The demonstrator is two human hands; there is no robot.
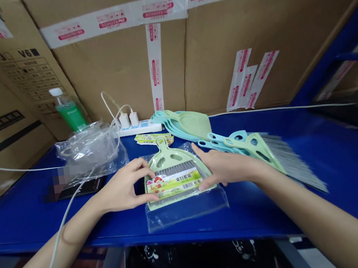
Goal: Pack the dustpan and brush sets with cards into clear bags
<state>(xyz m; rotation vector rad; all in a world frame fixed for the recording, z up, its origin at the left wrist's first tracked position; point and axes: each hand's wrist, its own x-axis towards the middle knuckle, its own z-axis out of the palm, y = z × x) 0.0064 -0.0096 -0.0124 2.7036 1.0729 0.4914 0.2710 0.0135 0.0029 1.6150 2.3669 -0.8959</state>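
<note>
A light green dustpan [165,157] with a small brush nested in it lies in front of me, in a clear plastic bag [190,212]. Across the brush's grey bristles sits a printed label card [174,182], upside down from my side. My left hand [128,185] grips the bagged set's left edge, thumb low and fingers higher up. On the right edge, my right hand [218,166] holds it with the thumb over the card's corner; some fingers are hidden. Right of that hand are several loose brushes [268,154], green and blue, with grey bristles. Behind lie stacked dustpans [194,125].
More label cards [153,138] lie behind the set, near a white power strip [141,127] with two chargers. Crumpled plastic bags [91,148] and a green bottle [71,113] stand left. A white cable crosses my left forearm. Cardboard [116,67] walls the blue table [243,213].
</note>
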